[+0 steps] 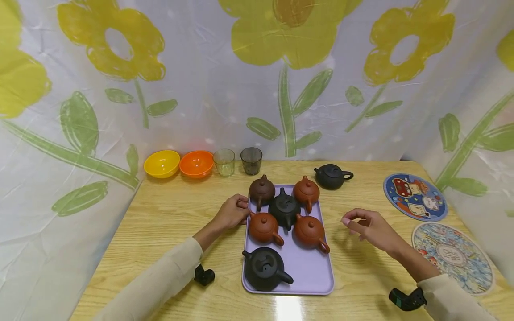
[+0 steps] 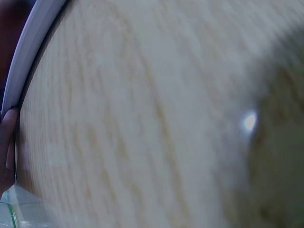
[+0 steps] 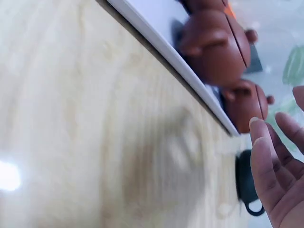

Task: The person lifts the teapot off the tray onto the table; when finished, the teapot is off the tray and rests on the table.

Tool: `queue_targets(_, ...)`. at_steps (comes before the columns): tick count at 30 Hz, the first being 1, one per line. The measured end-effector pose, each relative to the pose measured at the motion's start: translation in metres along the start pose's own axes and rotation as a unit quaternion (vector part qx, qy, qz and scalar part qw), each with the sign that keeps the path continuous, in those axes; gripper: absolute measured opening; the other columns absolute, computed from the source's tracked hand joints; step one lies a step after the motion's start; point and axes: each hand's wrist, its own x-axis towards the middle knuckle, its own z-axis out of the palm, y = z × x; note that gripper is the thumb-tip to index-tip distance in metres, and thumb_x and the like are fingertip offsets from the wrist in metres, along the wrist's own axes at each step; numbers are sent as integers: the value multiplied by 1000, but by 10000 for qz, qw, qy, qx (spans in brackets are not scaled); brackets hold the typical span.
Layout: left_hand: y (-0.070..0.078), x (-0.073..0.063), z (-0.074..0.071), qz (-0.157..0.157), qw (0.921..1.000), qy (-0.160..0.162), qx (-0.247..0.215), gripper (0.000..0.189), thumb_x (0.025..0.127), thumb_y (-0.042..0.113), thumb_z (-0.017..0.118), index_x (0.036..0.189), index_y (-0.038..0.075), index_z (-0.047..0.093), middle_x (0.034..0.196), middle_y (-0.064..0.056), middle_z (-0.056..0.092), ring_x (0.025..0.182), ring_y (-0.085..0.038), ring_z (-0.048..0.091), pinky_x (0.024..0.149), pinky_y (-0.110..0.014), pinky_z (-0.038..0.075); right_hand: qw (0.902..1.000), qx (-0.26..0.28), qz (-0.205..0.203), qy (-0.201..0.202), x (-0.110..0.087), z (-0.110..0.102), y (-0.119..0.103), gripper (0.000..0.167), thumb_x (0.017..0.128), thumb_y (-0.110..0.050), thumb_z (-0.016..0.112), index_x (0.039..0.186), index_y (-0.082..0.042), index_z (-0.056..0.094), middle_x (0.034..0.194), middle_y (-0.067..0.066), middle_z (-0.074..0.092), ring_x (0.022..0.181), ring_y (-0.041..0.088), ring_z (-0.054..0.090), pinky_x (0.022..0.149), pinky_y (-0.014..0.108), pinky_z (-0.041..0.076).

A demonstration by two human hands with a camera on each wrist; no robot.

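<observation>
My left hand (image 1: 233, 211) is at the left rim of a lilac tray (image 1: 309, 281), fingers bent and a fingertip against the rim (image 2: 21, 61) in the left wrist view; whether it grips the rim, I cannot tell. My right hand (image 1: 371, 229) hovers right of the tray with loosely bent fingers, holding nothing. On the tray stand a dark brown teapot (image 1: 262, 191), three reddish-brown teapots (image 1: 306, 191) and two black ones, one black teapot (image 1: 284, 208) in the middle and a larger black teapot (image 1: 263, 269) at the front left.
Another black teapot (image 1: 331, 177) stands behind the tray's right corner. Along the back are a yellow bowl (image 1: 162, 164), an orange bowl (image 1: 196, 164), a greenish glass (image 1: 224, 162) and a grey glass (image 1: 251, 161). Two round mats, one blue (image 1: 401, 207) and one patterned (image 1: 466, 240), lie right.
</observation>
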Motion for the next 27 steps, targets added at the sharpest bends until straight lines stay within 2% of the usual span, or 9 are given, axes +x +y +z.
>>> queue_targets(8, 3, 0, -1, -57, 9998, 41, 210, 34, 88, 0, 63, 122, -2, 59, 106, -17, 62, 73, -15, 62, 59, -29, 61, 9996, 153, -53, -214, -10, 22, -2, 33, 99, -28, 63, 114, 2, 65, 105, 22, 67, 79, 26, 66, 59, 30, 53)
queue_targets(13, 3, 1, -1, 9, 9990, 88, 429, 32, 90, 1, 63, 121, -2, 59, 105, -16, 64, 70, -14, 62, 56, -27, 60, 9994, 186, -88, -285, -14, 36, -3, 29, 98, -26, 65, 109, 1, 67, 92, 19, 68, 71, 21, 64, 56, 27, 52)
queue_targets(16, 4, 1, -1, -17, 9991, 85, 412, 32, 90, 1, 64, 122, -2, 59, 104, -16, 63, 70, -14, 62, 56, -27, 60, 9993, 172, -149, -294, -14, 44, -3, 25, 97, -26, 66, 105, -2, 69, 85, 17, 69, 67, 19, 63, 54, 25, 50)
queue_targets(22, 5, 3, 0, -53, 9993, 8, 374, 33, 90, 0, 64, 123, -2, 58, 104, -15, 62, 71, -14, 61, 56, -28, 60, 9999, -18, -45, -91, -12, 56, -1, 22, 95, -30, 69, 96, -8, 73, 90, 10, 71, 61, 19, 62, 49, 23, 48)
queue_targets(27, 4, 4, -1, -56, 9994, -11, 345, 34, 89, -1, 64, 123, -3, 58, 105, -16, 63, 70, -14, 61, 56, -29, 60, 10000, 13, -12, -97, -10, 61, -1, 24, 93, -31, 72, 94, -7, 74, 89, 9, 71, 58, 20, 62, 49, 23, 48)
